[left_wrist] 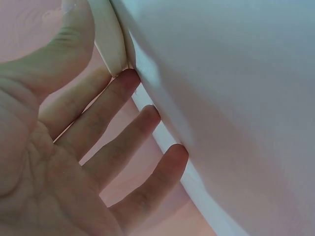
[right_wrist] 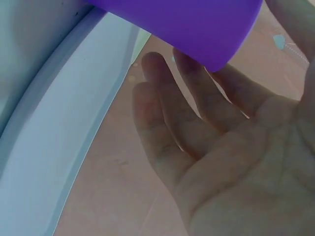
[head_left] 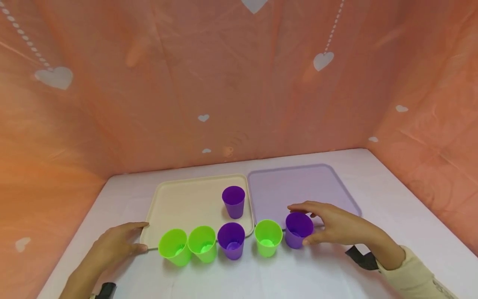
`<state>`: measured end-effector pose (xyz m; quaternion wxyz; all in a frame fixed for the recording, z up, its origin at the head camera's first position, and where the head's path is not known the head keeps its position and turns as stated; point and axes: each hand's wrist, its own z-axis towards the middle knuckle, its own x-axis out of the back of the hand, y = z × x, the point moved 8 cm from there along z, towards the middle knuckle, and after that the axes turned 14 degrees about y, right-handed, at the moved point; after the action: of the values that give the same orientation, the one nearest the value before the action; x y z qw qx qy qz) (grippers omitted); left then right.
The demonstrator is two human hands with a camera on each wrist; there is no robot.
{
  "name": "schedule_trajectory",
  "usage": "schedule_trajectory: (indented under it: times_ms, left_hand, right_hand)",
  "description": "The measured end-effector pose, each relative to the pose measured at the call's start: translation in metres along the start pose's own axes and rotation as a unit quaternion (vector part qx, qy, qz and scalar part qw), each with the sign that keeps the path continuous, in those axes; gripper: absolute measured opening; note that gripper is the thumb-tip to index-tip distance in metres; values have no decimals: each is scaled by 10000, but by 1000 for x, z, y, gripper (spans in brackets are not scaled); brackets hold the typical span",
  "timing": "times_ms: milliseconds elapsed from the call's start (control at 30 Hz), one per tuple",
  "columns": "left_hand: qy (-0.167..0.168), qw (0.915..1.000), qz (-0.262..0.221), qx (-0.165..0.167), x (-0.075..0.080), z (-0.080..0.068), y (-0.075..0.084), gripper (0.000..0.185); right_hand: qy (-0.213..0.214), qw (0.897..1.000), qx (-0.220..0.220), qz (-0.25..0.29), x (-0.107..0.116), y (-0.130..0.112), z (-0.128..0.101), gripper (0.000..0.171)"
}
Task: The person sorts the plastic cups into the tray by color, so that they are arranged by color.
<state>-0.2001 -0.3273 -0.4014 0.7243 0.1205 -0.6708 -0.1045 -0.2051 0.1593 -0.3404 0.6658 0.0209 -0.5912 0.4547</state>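
Note:
Five cups stand in a row on the white table (head_left: 392, 199): two green cups (head_left: 174, 247) (head_left: 203, 244), a purple cup (head_left: 231, 241), a green cup (head_left: 268, 238) and a second purple cup (head_left: 298, 230) at the right end. My right hand (head_left: 306, 223) arches round that last cup, thumb at its near side and straight fingers behind its rim. In the right wrist view the purple cup (right_wrist: 197, 24) sits between my thumb and relaxed fingers (right_wrist: 167, 113). My left hand (head_left: 140, 237) rests flat at the front left corner of the cream tray (head_left: 179, 199). Its fingertips (left_wrist: 129, 78) touch the tray's edge (left_wrist: 110, 44).
A third purple cup (head_left: 233, 202) stands on the cream tray near its right rim. A lilac tray (head_left: 298, 187) lies right of it, and its rim (right_wrist: 64, 113) shows in the right wrist view. Pink cloth with white hearts (head_left: 239, 83) walls in the table at the back and both sides.

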Motion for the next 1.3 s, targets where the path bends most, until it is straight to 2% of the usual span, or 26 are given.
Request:
schedule_trajectory:
  times_ms: [267, 533, 767, 933, 1300]
  left_hand:
    - [-103, 9999, -71, 47, -1, 2, -1, 79]
    - [-16, 10000, 52, -67, -1, 2, 0, 79]
    - [-105, 9999, 103, 55, -3, 3, -1, 79]
    - [-78, 9999, 86, 22, -3, 2, -1, 79]
    - [79, 9999, 48, -140, -2, 2, 3, 77]
  right_hand:
    - [-200, 9989, -113, 410, -3, 1, 0, 69]
    - [-242, 9992, -183, 272, -4, 2, -1, 72]
    - [-315, 9990, -260, 153, -4, 4, -2, 75]
    - [-259, 9991, -223, 268, 0, 6, -2, 80]
    - [-217, 9988, -72, 444, 4, 5, -3, 70]
